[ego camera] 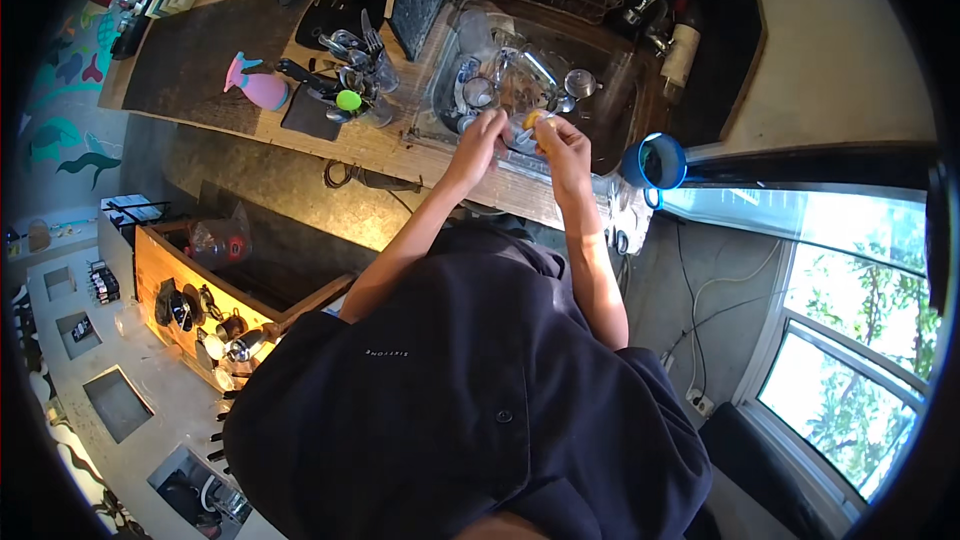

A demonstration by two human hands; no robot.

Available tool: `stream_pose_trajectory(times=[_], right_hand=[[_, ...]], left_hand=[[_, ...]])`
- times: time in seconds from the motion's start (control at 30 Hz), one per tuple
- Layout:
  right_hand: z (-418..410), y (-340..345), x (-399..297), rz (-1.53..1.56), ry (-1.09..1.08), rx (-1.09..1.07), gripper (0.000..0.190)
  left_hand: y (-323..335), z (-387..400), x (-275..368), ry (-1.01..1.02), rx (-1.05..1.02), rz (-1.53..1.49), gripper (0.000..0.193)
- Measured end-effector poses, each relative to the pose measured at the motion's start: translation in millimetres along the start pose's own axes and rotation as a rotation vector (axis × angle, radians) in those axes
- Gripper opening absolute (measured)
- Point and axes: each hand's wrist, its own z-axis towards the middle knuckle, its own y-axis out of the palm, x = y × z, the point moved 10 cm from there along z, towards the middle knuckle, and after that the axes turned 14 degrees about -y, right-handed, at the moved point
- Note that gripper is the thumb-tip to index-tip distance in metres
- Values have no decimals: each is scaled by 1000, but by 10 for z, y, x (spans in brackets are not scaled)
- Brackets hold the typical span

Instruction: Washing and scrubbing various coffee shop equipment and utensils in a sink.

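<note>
Over the near edge of the sink [626,101], my right hand [568,154] pinches a small yellow sponge [532,118]. My left hand [480,146] is just to its left, fingers curled; whether it holds anything cannot be made out. A clear vessel lies between and beyond the hands, partly hidden by them. Beyond my left hand, a drinking glass [480,92] sits among other glassware in the sink. A clear cup with a handle [580,83] lies to the right, and a metal spoon [564,103] rests close to my right hand.
Cutlery holders [382,75] and a pink spray bottle [259,88] stand on the wooden counter [360,146] at left. A faucet [643,9] is behind the sink at right. A blue mug [654,162] stands by the right corner. An open wooden drawer [217,307] is lower left.
</note>
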Motion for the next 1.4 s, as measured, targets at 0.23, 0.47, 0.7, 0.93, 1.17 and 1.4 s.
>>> stream_pose_trajectory(times=[0.23, 0.47, 0.7, 0.93, 1.17, 1.4], right_hand=[[-143, 19, 167, -30, 41, -179, 10], [-341, -220, 89, -61, 97, -105, 11], [-392, -677, 29, 89, 50, 195, 17], [-273, -233, -707, -806, -594, -189, 19], [-82, -510, -465, -391, -308, -206, 27], [48, -448, -639, -402, -446, -121, 33]], left_hand=[[454, 175, 145, 24, -244, 211, 23], [614, 350, 46, 114, -226, 105, 20], [552, 333, 113, 106, -85, -103, 15], [627, 287, -89, -26, -25, 87, 12], [375, 254, -224, -2, 131, 94, 12], [687, 46, -514, -267, -52, -187, 19]])
